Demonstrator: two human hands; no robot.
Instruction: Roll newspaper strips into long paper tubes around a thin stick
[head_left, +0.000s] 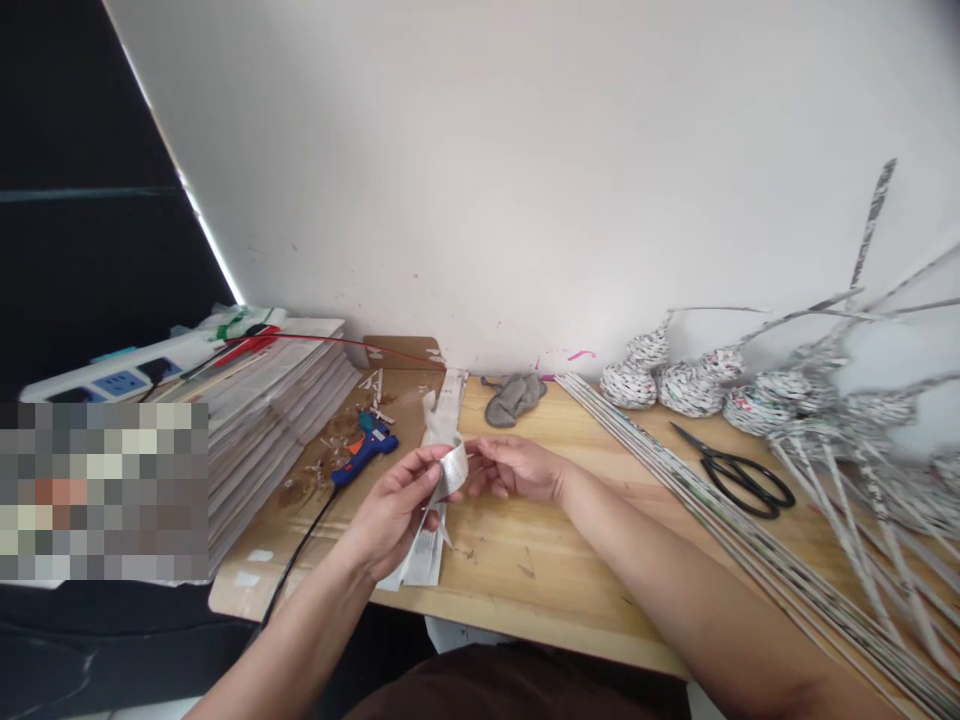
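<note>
A curled strip of printed paper (453, 470) is pinched between the thumb and fingers of my left hand (405, 498), above the table's front part. Close on its right is my right hand (517, 466), fingers bent and partly apart near the strip's edge; whether they hold a thin piece of it I cannot make out. Under and behind the left hand lie flat paper strips (424, 568), running from the wall toward the table's front edge. A blue glue gun (365, 455) rests on brown cardboard to the left of the hands.
Tall paper stacks (277, 420) and a power strip (120, 382) stand left. A grey cloth (514, 398) lies near the wall. Long paper tubes (675, 480) cross the right side, beside black scissors (742, 480) and several woven paper shapes (690, 390). A black cord (300, 550) hangs over the front edge.
</note>
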